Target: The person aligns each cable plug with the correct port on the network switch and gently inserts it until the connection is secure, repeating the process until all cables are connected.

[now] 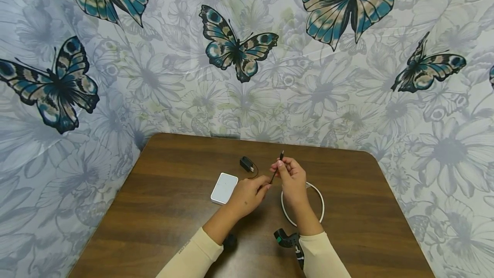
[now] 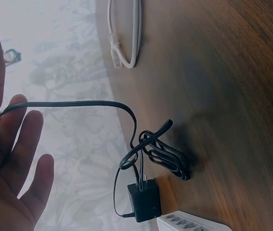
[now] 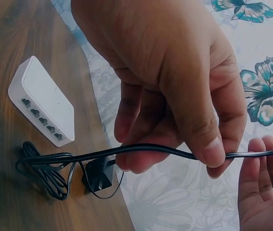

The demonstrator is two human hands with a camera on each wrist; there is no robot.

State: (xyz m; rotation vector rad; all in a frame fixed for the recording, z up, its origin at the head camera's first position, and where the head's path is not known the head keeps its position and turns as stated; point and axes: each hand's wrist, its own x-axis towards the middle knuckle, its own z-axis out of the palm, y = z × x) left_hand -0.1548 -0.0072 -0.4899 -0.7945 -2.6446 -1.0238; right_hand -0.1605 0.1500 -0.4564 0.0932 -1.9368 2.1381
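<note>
A thin black power cord [image 2: 79, 103] runs from a black power adapter [image 1: 245, 164] up to both hands. My left hand [image 1: 245, 196] pinches the cord partway along. Close above it on the right, my right hand [image 1: 295, 183] holds the cord near its plug end [image 1: 281, 155] between thumb and fingers, with the tip pointing up. Part of the cord lies looped in a bundle [image 3: 55, 185] beside the adapter. Left of the hands lies a white network switch [image 1: 224, 187], whose edge shows several ports [image 3: 43, 120] in the right wrist view.
A coiled white cable [image 1: 323, 209] lies on the brown wooden table [image 1: 162, 209], partly behind the right forearm. Black camera gear [image 1: 287, 240] sits by the right sleeve. Behind the table hangs a butterfly-patterned cloth [image 1: 170, 98].
</note>
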